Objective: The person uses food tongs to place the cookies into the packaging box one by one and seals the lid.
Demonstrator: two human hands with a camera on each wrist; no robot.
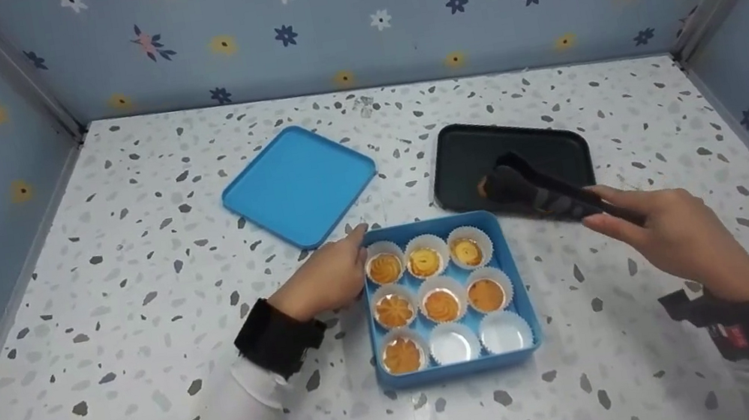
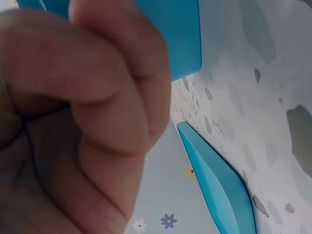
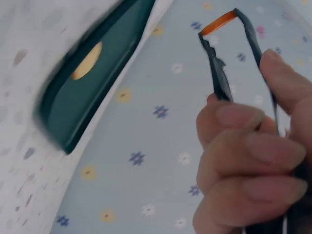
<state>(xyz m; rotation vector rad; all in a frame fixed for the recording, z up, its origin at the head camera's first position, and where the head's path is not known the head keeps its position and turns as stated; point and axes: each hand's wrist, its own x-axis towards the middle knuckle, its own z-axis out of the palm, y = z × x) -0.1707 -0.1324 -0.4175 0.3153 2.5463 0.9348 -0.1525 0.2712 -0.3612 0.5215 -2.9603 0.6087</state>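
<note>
At the upper left corner of a blue square box (image 1: 458, 369), my left hand (image 1: 328, 275) holds the wall with bent fingers, which fill much of the left wrist view. White paper cups stand in rows inside. Several hold golden cookies (image 1: 394, 311); the two at the front right (image 1: 505, 332) show only white paper. My right hand (image 1: 687, 237) grips black tongs (image 1: 563, 200), angled over the dark tray (image 1: 458, 143). Between the tong tips is an orange-brown cookie (image 3: 219, 23), seen edge-on in the right wrist view. Another cookie (image 3: 87, 61) lies on the tray there.
A blue square lid (image 1: 299, 184) lies turned cornerwise behind the box, to the left of the tray. The speckled white tabletop (image 1: 150, 278) is bounded by flowered blue-grey panels (image 1: 352, 31) at the back and both sides.
</note>
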